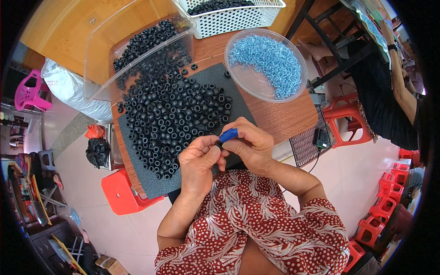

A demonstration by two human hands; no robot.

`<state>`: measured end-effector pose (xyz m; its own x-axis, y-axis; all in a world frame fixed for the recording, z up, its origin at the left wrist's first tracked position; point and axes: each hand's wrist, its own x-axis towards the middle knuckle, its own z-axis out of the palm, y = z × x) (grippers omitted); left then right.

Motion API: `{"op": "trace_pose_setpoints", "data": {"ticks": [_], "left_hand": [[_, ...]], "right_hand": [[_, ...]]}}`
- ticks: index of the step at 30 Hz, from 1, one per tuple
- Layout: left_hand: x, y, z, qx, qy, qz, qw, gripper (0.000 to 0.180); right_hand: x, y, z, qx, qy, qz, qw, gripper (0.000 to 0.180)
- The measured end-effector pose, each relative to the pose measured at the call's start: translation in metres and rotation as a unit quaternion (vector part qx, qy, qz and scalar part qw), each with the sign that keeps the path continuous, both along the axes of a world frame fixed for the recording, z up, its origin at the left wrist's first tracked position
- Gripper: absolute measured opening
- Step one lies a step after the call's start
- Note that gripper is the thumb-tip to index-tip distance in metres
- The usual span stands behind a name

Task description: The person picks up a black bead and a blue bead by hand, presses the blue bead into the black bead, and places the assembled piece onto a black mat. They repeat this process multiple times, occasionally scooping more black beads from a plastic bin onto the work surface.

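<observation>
Both hands meet just in front of my body, above the near edge of a dark grey mat [238, 98]. Between the thumb and fingers of my right hand [251, 145] is a small blue piece [228, 134], its exact kind unclear. My left hand [198, 161] pinches a small black ring-shaped part [218, 144] against the blue piece; fingertips partly cover it. Beyond my hands a wide heap of black ring-shaped parts [172, 119] covers much of the mat. Each has a round hole.
A clear plastic bin [98, 59] lies tipped, black parts spilling from it. Behind stands a white perforated basket [229, 23]. A round clear lid [245, 82] holds small light-blue pieces [275, 59]. A red stool [121, 192] sits at the table's left; another person [376, 96] is at right.
</observation>
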<state>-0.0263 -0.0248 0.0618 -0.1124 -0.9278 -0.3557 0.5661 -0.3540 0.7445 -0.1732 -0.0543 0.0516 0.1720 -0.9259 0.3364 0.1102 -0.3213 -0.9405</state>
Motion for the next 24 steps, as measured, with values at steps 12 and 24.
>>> {"op": "trace_pose_setpoints", "data": {"ticks": [12, 24], "left_hand": [[-0.002, 0.002, -0.001, -0.043, -0.038, 0.019, 0.998, 0.021], [-0.003, -0.001, 0.003, -0.035, -0.039, 0.016, 0.998, 0.017]], "right_hand": [[-0.001, -0.004, -0.002, -0.128, 0.1, -0.048, 0.985, 0.013], [0.002, 0.007, -0.007, -0.033, 0.04, -0.04, 0.998, 0.013]]}}
